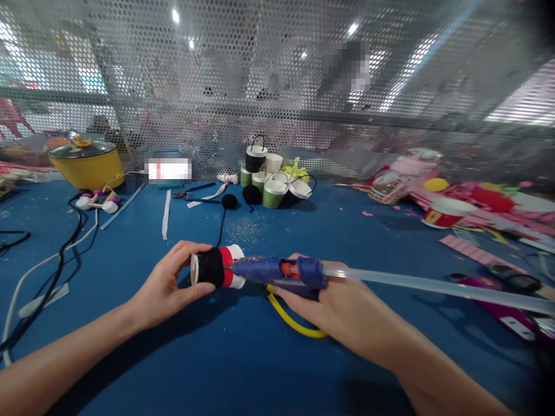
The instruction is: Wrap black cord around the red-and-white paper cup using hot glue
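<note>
My left hand (167, 283) grips a paper cup (210, 268) lying on its side, its lower part wrapped in black yarn beside a red band and a white rim. My right hand (338, 300) is wrapped round a blue glue gun (273, 273). The gun's nozzle is at the cup's red band; whether it touches I cannot tell. A long clear glue stick (416, 283) sticks out of the gun's back toward the right. A yellow strip (295, 325) curves below the gun. Black yarn runs from near the cup to a black ball (229, 201).
Several small wrapped cups (274, 192) stand at the back centre, near pliers (199, 196) and white strips (166, 215). A yellow pot (89, 164) and cables (65, 248) are at left. Pink craft pieces, a red-and-white bowl (446, 214) and a purple item (498, 303) lie at right.
</note>
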The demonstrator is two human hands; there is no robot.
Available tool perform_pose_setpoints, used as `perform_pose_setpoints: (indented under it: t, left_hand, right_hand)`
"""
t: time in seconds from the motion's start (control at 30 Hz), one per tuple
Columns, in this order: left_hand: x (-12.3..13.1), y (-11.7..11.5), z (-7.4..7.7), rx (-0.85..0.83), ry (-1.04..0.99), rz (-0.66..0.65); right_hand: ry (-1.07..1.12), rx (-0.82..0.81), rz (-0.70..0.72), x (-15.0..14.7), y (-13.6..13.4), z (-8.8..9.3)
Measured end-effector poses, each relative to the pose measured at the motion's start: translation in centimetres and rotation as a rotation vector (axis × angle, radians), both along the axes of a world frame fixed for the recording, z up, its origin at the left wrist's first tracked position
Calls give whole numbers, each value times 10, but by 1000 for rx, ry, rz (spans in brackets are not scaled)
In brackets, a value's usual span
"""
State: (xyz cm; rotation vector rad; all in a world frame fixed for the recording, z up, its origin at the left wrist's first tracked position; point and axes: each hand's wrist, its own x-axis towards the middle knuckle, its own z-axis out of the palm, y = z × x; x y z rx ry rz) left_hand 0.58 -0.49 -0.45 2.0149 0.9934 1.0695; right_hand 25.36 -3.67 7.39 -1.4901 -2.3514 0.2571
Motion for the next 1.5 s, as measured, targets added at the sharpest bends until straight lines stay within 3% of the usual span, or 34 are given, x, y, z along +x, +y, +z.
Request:
perform_pose_setpoints:
  t: [0.63,0.8,0.93,1.07,1.2,1.3,1.4,1.5]
  left_hand:
    - [-2,-6,-1,273,222,-56]
    - [-3,-4,-1,296,249,-48]
    - [-2,-3,0,276,219,-31]
    - [-1,-4,-2,276,219,-36]
    - [-2,-6,-4,310,243,-42]
    - [-2,-7,-5,352,246,-42]
    - [-1,-7,-6,384,242,-49]
    - [0,-8,-6,402,232,-59]
  right_hand:
    - [-81,-107,-105,-6,12,6]
    - [155,-153,-85,-4,16,7]
    - [316,-245,-206,6,30,7]
    - [323,-174,-305,20,58,-5]
    - [174,-239,-348,27,83,-30]
    - [101,-194,-388,27,95,-43]
    - [66,-101,-392,22,98,-44]
    - [89,-83,-265,6,95,-34]
